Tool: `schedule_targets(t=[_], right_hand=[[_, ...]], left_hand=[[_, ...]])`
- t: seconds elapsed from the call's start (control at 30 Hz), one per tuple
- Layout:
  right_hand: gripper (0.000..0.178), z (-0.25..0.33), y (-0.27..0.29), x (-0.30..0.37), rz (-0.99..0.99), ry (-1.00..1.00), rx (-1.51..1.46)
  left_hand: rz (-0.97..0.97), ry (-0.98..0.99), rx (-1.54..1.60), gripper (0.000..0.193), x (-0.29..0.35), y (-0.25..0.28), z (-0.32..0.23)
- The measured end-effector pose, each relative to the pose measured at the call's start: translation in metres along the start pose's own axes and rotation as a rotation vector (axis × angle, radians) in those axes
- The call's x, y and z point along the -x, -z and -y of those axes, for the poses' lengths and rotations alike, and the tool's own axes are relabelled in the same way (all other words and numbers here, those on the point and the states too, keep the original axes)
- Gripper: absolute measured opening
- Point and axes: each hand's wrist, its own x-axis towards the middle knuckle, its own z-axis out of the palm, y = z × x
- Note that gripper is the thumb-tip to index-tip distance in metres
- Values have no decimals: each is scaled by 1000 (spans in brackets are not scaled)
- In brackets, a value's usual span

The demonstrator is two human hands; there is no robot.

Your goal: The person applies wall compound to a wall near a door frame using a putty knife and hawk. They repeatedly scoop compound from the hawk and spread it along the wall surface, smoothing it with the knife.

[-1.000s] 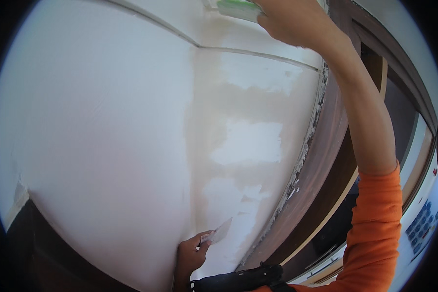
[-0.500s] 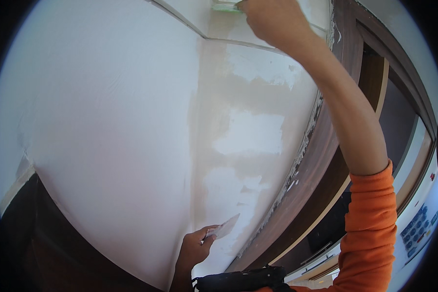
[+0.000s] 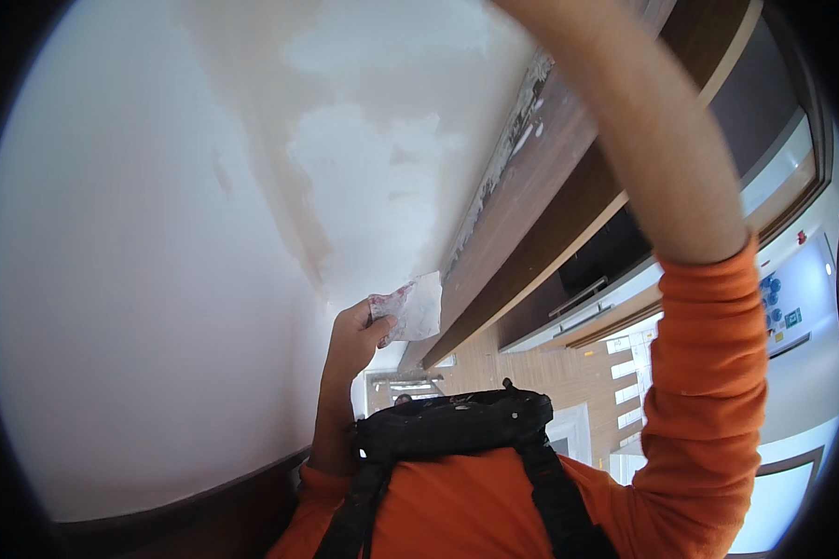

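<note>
Forearm (image 3: 657, 140) before wooden frame (image 3: 517, 191), black pouch (image 3: 452, 426) near scraper (image 3: 421, 306)

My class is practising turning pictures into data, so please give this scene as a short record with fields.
View: head camera, looking down
Left hand: grips a flat piece, pale and smeared, thumb on its face
Right hand: out of view; the forearm runs past the top edge
Wall: pale, with white patches over beige toward the right
Frame: brown, beside the patched part, along a ragged seam
Clothing: orange top, black pack with straps across the chest
</note>
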Motion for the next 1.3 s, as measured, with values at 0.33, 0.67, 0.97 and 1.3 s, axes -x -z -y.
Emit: schedule_targets(t=[0.33,0.67,0.97,1.3], right_hand=[[48,144,81,158,535,-205,-624],[23,-43,2,38,77,-138,-69],[56,192,3,239,692,-127,-506],[56,36,87,133,644,-413,-179]], left_hand=[[-37,219,201,23,-32,7,90],[-5,144,105,21,-52,-3,88],[-14,177,92,22,-58,-2,114],[-104,-97,-67,30,-74,13,124]])
